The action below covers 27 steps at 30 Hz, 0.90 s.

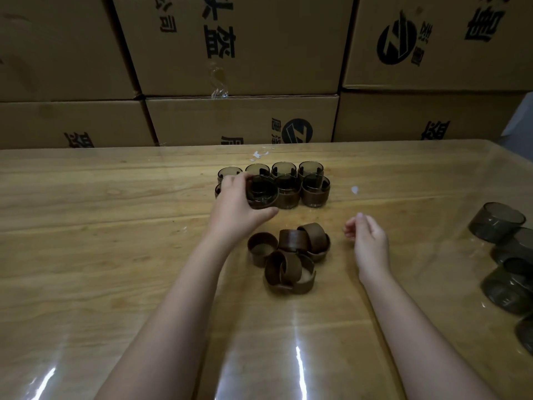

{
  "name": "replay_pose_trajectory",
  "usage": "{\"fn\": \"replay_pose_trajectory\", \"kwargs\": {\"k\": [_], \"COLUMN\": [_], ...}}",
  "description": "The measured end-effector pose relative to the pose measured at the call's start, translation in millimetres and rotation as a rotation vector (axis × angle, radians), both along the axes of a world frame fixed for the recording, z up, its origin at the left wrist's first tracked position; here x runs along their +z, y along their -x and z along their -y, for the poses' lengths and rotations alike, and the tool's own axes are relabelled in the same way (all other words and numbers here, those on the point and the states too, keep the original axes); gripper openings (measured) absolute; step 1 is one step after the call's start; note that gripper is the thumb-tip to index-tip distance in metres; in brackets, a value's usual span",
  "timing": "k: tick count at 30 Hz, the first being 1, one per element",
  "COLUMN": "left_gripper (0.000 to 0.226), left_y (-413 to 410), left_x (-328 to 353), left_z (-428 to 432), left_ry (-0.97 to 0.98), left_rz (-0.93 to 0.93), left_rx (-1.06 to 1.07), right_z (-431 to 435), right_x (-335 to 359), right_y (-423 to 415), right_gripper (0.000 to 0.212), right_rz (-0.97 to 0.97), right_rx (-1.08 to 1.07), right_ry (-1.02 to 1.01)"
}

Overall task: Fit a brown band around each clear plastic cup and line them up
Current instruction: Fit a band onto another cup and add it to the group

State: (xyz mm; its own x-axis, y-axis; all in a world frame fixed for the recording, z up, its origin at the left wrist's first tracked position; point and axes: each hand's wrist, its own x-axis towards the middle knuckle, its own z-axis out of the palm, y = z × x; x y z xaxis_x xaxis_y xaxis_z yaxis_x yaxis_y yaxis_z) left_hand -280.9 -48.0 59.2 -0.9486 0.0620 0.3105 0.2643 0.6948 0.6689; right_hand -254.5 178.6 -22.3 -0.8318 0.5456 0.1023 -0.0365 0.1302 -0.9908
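Two rows of banded clear cups [315, 190] stand at the middle of the wooden table [101, 226]. My left hand [236, 206] grips one banded cup [262, 193] in the front row, fingers and thumb curled round its sides. It partly hides the cups at the left end. A pile of loose brown bands [288, 255] lies just in front of the rows. My right hand [367, 241] hovers to the right of the pile with loosely curled fingers and holds nothing.
Several bare smoky clear cups [497, 223] lie on their sides along the table's right edge. Stacked cardboard boxes [242, 53] form a wall right behind the table. Small white scraps [354, 190] lie near the cup rows.
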Motion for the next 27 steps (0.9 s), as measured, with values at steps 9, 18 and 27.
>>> {"fn": "replay_pose_trajectory", "kwargs": {"k": [9, 18, 27], "left_gripper": [0.083, 0.085, 0.043], "left_y": [33, 38, 7], "left_x": [-36, -45, -66], "left_z": [-6, -1, 39], "left_ry": [0.563, 0.721, -0.191], "left_rz": [-0.115, -0.081, -0.111], "left_rx": [0.107, 0.168, 0.345], "right_z": [-1, 1, 2], "right_x": [-3, -1, 1], "right_y": [3, 2, 1], "right_gripper": [0.036, 0.037, 0.036], "right_rz": [-0.006, -0.008, 0.005], "right_rx": [0.034, 0.054, 0.069], "right_ry": [-0.03, -0.063, -0.076]}}
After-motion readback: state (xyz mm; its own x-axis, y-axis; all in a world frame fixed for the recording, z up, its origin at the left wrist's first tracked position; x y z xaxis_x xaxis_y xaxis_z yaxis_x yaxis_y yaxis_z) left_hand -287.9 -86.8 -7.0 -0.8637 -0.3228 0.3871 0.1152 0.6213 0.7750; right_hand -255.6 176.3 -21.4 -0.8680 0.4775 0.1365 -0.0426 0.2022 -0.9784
